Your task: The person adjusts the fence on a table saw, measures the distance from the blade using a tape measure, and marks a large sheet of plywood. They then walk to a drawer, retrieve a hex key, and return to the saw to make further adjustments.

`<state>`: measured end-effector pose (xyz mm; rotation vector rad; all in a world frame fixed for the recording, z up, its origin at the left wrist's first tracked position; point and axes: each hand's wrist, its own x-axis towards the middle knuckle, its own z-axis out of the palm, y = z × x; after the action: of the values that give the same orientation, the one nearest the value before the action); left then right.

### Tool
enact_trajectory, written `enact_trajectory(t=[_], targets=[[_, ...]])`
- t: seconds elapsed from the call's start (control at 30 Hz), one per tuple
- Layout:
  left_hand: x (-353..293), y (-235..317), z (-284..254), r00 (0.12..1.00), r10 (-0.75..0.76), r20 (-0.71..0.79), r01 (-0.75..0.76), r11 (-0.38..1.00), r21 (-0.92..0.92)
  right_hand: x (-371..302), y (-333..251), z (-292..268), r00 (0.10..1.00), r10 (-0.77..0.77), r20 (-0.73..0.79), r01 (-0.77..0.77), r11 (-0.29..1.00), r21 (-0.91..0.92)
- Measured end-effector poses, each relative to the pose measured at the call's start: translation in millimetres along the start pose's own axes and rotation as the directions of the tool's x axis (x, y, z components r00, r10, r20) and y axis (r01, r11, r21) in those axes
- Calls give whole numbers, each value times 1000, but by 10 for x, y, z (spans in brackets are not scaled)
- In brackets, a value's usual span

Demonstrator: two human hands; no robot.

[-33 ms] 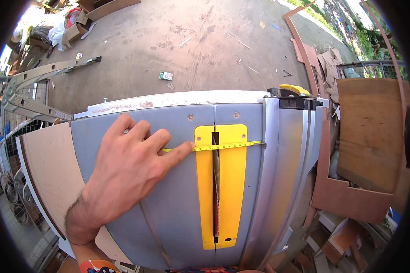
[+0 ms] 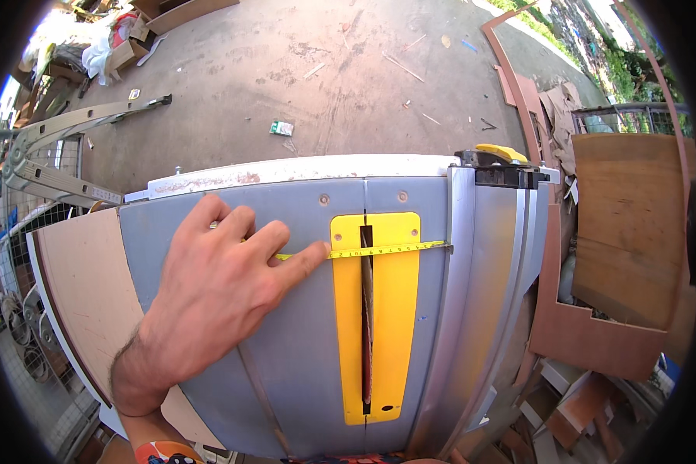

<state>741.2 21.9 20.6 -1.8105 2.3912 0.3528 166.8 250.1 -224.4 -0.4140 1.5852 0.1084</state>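
Note:
My left hand (image 2: 220, 290) is over the grey table saw top (image 2: 301, 325), palm down, its fingers curled round a tape measure whose case is mostly hidden. The index finger presses on the yellow tape (image 2: 394, 248). That tape runs to the right across the yellow throat plate (image 2: 394, 332), and its hooked end meets the metal rip fence (image 2: 464, 294). In the plate's slot stands the dark saw blade (image 2: 366, 325), with the tape passing over its far part. My right hand is out of sight; only a bit of skin shows at the lower edge.
A black fence clamp with a yellow lever (image 2: 501, 153) sits at the far right corner. To the left stand a wooden board (image 2: 89, 286) and a folded ladder (image 2: 77, 116). Brown panels (image 2: 626, 232) and offcuts crowd the right side. Scraps litter the concrete floor (image 2: 232, 77).

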Motion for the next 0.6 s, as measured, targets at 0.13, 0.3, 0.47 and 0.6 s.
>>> enact_trajectory(t=[0.13,0.3,0.47,0.6], targets=[[48,-37,3,1000,13,3,-13,1000,9,44,-40,17,1000,6,2,-6,1000,-1],[90,-81,-2,1000,5,5,-6,1000,10,95,-103,28,1000,8,3,-8,1000,-5],[98,-71,23,1000,6,-4,-6,1000,11,118,-101,37,1000,7,3,-7,1000,-1],[100,-67,30,1000,5,-1,-5,1000,8,130,-99,45,1000,12,0,-12,1000,1]])
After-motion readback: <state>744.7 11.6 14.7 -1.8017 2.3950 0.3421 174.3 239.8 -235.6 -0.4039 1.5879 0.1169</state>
